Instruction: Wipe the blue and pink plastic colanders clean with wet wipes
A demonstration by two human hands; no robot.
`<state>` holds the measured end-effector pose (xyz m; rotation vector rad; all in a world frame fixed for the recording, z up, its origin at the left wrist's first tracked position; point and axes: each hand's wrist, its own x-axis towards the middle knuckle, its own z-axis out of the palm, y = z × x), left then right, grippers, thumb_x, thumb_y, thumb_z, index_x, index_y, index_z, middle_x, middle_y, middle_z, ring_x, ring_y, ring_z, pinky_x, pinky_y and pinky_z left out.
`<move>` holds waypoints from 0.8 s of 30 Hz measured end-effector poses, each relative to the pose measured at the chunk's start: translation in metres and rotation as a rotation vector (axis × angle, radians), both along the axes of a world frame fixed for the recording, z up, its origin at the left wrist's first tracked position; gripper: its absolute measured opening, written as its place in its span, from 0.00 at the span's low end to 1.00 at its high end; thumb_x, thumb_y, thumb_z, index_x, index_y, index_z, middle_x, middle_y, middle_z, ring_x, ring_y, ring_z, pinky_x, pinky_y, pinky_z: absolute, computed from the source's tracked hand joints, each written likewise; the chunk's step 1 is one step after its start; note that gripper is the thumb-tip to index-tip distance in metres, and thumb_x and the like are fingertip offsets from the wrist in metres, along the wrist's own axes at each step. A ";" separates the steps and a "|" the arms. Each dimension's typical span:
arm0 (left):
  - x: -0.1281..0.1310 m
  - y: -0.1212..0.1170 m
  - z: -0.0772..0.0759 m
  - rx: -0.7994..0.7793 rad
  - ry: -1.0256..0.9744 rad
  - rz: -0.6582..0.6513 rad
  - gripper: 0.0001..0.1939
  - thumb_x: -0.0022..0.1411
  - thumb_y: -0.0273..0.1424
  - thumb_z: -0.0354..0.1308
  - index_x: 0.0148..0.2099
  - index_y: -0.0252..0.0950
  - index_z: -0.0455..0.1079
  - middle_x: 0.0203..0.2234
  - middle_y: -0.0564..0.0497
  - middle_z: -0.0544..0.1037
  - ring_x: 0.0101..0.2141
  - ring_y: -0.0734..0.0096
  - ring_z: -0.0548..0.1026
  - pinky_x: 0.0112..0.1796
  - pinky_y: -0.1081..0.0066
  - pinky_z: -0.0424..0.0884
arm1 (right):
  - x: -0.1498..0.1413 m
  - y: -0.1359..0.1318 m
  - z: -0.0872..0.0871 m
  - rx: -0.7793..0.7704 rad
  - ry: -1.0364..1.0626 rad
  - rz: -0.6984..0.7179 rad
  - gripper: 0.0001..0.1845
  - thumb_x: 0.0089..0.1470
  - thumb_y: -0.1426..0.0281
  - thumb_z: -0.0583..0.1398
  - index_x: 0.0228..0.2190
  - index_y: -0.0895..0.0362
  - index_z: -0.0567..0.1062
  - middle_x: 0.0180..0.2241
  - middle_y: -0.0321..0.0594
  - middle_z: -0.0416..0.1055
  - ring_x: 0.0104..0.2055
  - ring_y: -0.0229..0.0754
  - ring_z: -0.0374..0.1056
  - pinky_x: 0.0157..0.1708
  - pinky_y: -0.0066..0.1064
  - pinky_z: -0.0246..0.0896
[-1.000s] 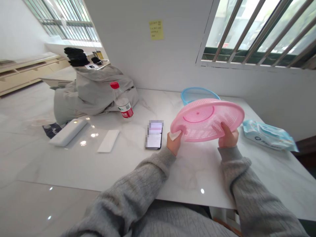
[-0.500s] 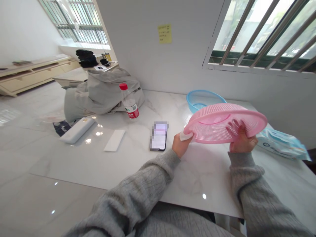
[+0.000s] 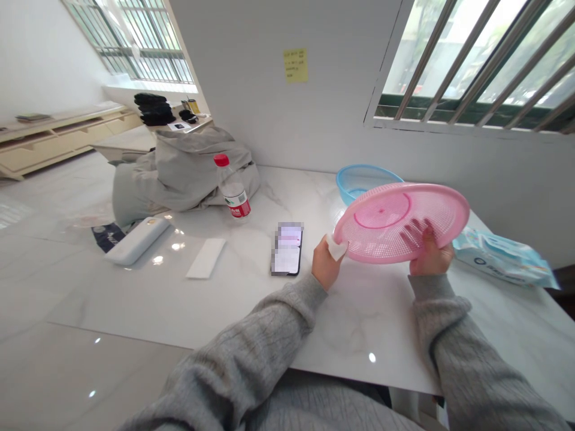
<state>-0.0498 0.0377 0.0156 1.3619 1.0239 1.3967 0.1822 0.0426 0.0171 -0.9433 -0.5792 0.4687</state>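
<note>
A pink perforated plastic basket (image 3: 386, 221) is held tilted above the white marble table (image 3: 251, 293), its inside facing me. My right hand (image 3: 429, 254) grips its near right rim, fingers showing through the mesh. My left hand (image 3: 327, 263) is closed on a small white wipe (image 3: 336, 246) that presses against the basket's left rim. A blue basket (image 3: 359, 178) sits on the table just behind the pink one.
A phone (image 3: 287, 256) lies left of my left hand. Farther left are a white strip (image 3: 206, 258), a white case (image 3: 137, 239), a red-capped water bottle (image 3: 232, 188) and a grey jacket (image 3: 179, 170). A wet-wipe pack (image 3: 503, 257) lies at the right. The wall and barred window stand behind.
The pink basket has tipped so its inside faces me more, and it shifted slightly left. Both hands kept their hold.
</note>
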 end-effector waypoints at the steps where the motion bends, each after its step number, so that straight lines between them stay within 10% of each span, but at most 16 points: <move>1: 0.000 -0.001 0.001 -0.004 -0.014 0.007 0.13 0.61 0.40 0.64 0.33 0.37 0.69 0.28 0.54 0.74 0.32 0.71 0.70 0.36 0.72 0.66 | 0.000 0.000 -0.001 -0.010 0.014 0.026 0.22 0.53 0.59 0.69 0.46 0.60 0.79 0.45 0.48 0.78 0.41 0.47 0.78 0.36 0.41 0.80; 14: -0.002 -0.003 -0.001 0.033 0.061 0.075 0.20 0.63 0.43 0.62 0.26 0.38 0.60 0.21 0.59 0.61 0.26 0.75 0.58 0.29 0.73 0.56 | -0.004 0.002 -0.014 -0.111 0.228 0.175 0.19 0.51 0.65 0.69 0.45 0.55 0.80 0.48 0.44 0.78 0.44 0.47 0.78 0.40 0.42 0.78; 24: 0.005 -0.006 -0.007 0.028 0.033 -0.125 0.13 0.62 0.42 0.65 0.39 0.37 0.78 0.33 0.50 0.80 0.35 0.68 0.74 0.40 0.70 0.68 | 0.013 0.009 -0.019 -0.141 0.376 0.127 0.12 0.62 0.67 0.58 0.45 0.52 0.78 0.48 0.40 0.77 0.45 0.43 0.77 0.55 0.55 0.71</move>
